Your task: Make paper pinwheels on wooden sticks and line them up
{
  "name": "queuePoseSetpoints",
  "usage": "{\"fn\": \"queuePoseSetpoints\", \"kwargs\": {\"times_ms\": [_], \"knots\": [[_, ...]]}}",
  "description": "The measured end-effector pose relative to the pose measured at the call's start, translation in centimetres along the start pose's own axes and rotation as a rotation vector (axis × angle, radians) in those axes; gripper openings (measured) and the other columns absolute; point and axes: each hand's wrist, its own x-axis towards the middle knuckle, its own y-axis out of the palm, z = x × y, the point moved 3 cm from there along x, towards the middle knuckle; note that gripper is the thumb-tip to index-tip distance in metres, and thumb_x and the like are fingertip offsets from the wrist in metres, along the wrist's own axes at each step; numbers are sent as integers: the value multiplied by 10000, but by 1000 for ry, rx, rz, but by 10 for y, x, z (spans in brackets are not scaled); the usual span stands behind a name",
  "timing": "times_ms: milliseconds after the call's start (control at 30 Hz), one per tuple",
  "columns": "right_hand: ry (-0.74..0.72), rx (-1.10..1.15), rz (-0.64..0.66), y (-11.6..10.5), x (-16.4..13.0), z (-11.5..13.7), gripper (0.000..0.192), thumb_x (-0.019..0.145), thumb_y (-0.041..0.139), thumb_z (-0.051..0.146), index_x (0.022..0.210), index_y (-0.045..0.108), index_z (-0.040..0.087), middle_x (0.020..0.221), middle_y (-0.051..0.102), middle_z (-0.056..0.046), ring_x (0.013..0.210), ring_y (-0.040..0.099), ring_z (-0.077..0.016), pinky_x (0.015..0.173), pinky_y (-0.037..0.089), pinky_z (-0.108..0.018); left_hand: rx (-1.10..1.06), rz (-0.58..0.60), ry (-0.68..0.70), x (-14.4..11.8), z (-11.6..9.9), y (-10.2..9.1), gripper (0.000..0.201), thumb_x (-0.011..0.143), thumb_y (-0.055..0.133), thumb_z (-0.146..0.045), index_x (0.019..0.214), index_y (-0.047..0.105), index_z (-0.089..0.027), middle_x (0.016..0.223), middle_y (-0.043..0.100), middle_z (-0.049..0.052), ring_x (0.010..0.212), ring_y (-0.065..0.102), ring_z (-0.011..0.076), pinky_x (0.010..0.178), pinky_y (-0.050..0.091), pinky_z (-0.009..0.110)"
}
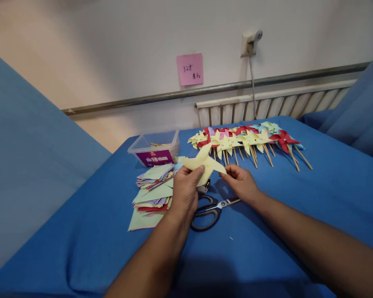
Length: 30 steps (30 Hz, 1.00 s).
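Note:
My left hand [188, 186] grips a pale yellow paper pinwheel blank [205, 163], its thumb pressed on the lower middle. The paper is cut into curved points that spread outward. At its right-hand point, my right hand [240, 181] is closed with thumb and fingertips pinched on the tip. Beneath the hands lie scissors [209, 213] with dark handles, the blades pointing right and partly behind my right hand. Stacks of coloured paper [152, 196] sit left of my left hand. Just under the yellow paper is a small shiny container [204, 187], mostly hidden.
Finished pinwheels [236, 140] on wooden sticks lie in rows at the back right. A clear plastic box [155, 147] with a purple label holds sticks. Behind the blue-covered table [267, 248] are a radiator [267, 103], a rail and a plugged socket [249, 44]. Blue curtains hang on both sides.

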Motion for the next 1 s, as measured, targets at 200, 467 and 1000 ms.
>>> {"fn": "queuePoseSetpoints", "kwargs": {"times_ms": [200,467,1000], "knots": [[79,199,-10,-3,1,4,323,593,774,442,714,619,186,633,634,19,571,535,-135,559,421,-264,77,126,-154,-11,24,6,377,537,836,-257,866,721,-112,824,739,98,662,667,181,645,499,276],[229,292,-87,-9,5,-1,397,553,795,496,680,588,182,593,620,23,524,533,-126,533,430,-268,60,179,-258,-17,32,11,338,544,818,-212,852,721,-111,817,740,112,634,659,172,621,501,277],[7,185,-485,-52,21,-3,267,665,719,358,855,645,185,822,653,-32,710,600,-159,663,473,-311,100,170,-189,-10,45,6,336,537,801,-208,853,721,-122,857,742,109,661,663,185,635,512,294]]}}
